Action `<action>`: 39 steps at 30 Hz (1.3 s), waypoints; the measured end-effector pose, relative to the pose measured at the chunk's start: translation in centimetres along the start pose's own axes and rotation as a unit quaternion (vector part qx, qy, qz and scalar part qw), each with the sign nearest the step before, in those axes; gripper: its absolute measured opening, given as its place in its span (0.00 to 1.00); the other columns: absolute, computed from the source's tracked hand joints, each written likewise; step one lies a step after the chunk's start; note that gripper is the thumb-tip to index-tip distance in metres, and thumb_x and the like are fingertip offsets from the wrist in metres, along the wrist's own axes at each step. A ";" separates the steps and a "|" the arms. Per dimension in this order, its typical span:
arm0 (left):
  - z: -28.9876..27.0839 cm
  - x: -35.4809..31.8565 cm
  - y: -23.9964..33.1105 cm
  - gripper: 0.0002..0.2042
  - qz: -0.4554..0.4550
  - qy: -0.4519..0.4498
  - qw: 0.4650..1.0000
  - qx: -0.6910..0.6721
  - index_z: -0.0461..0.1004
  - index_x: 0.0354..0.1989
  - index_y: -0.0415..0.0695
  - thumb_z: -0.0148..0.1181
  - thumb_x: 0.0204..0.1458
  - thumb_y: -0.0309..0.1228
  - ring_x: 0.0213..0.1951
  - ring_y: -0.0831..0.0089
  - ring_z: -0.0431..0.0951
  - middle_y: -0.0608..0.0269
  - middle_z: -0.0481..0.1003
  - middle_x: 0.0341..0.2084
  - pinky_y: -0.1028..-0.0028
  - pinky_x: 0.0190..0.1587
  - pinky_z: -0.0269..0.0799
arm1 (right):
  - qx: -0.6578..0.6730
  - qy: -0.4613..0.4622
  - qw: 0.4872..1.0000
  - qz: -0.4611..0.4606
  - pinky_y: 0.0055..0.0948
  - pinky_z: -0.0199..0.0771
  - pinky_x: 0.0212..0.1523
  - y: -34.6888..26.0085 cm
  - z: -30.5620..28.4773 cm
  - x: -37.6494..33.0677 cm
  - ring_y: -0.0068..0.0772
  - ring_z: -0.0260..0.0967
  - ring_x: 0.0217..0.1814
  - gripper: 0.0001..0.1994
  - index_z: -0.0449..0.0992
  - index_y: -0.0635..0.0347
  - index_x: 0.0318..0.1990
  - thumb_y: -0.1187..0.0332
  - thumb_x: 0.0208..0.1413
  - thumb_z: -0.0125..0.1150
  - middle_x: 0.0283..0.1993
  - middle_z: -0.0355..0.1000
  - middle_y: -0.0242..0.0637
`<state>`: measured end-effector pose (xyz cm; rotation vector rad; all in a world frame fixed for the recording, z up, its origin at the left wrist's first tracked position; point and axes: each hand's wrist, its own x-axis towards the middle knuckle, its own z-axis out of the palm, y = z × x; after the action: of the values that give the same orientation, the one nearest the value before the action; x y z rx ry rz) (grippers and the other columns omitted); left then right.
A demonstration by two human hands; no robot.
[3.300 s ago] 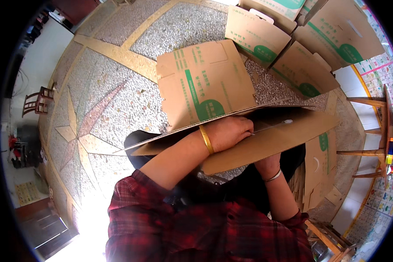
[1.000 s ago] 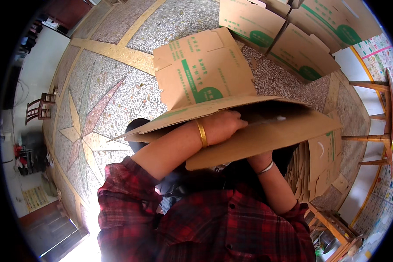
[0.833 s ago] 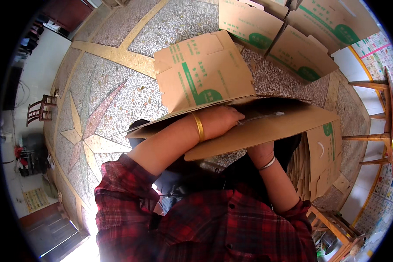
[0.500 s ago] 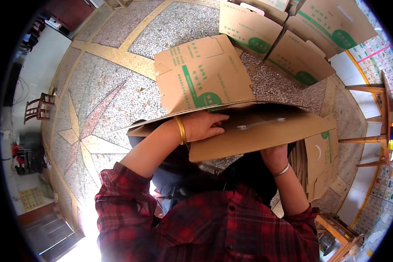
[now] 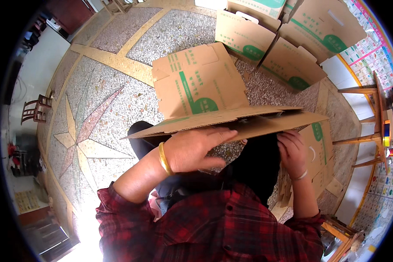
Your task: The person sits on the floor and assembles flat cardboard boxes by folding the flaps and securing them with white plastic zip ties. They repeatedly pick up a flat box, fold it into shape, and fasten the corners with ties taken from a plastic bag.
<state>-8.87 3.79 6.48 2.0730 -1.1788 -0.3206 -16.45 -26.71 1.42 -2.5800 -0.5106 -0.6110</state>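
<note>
A partly folded brown cardboard box (image 5: 196, 120) lies across my lap, its long edge turned toward me and a dark gap between its panels on the right. My left hand (image 5: 198, 150), with a gold bangle at the wrist, lies along the near edge of this box, fingers stretched out and thumb apart. At the right end, my right hand (image 5: 291, 150) has its fingers bent at the edge of the near panel (image 5: 288, 124); its thumb is hidden. The underside of the box is mostly out of sight.
A flattened printed carton (image 5: 201, 81) lies on the speckled floor just ahead. Several made-up boxes (image 5: 288, 63) stand at the far right. More flat cardboard (image 5: 316, 153) leans by my right leg. Wooden stools (image 5: 377, 118) stand along the right wall, a small chair (image 5: 36, 109) at the left.
The near panel has swung up toward the far one, narrowing the opening. My left hand has come out from between the panels to the near edge; my right hand has moved up from underneath.
</note>
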 end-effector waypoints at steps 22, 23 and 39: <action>-1.9 -4.3 2.1 0.16 0.062 0.308 0.927 0.206 0.71 0.42 0.42 0.52 0.42 0.15 0.45 0.56 0.72 0.51 0.70 0.44 0.67 0.46 0.68 | -0.074 -0.252 0.964 -0.030 0.43 0.65 0.30 2.6 -5.6 11.8 0.51 0.66 0.28 0.15 0.71 0.61 0.24 0.56 0.48 0.52 0.22 0.67 0.48; -2.1 -4.6 1.8 0.15 0.054 0.315 0.927 0.197 0.71 0.41 0.42 0.51 0.43 0.15 0.44 0.56 0.72 0.51 0.70 0.44 0.67 0.46 0.68 | -0.042 -0.193 0.980 -0.027 0.42 0.63 0.28 3.3 -8.0 11.0 0.50 0.65 0.25 0.16 0.70 0.62 0.23 0.56 0.48 0.54 0.21 0.66 0.49; 1.9 -1.8 -8.2 0.09 -0.173 0.275 0.907 -0.268 0.71 0.42 0.38 0.45 0.55 0.21 0.31 0.77 0.74 0.58 0.74 0.35 0.79 0.34 0.71 | 0.264 0.529 0.662 0.460 0.31 0.68 0.44 12.8 -18.9 -21.4 0.31 0.65 0.44 0.17 0.69 0.65 0.46 0.63 0.53 0.56 0.45 0.68 0.38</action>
<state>-5.54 7.07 -0.77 1.6984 -0.3258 -0.1741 -34.94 -51.93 1.94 -1.2282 0.8474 -1.1412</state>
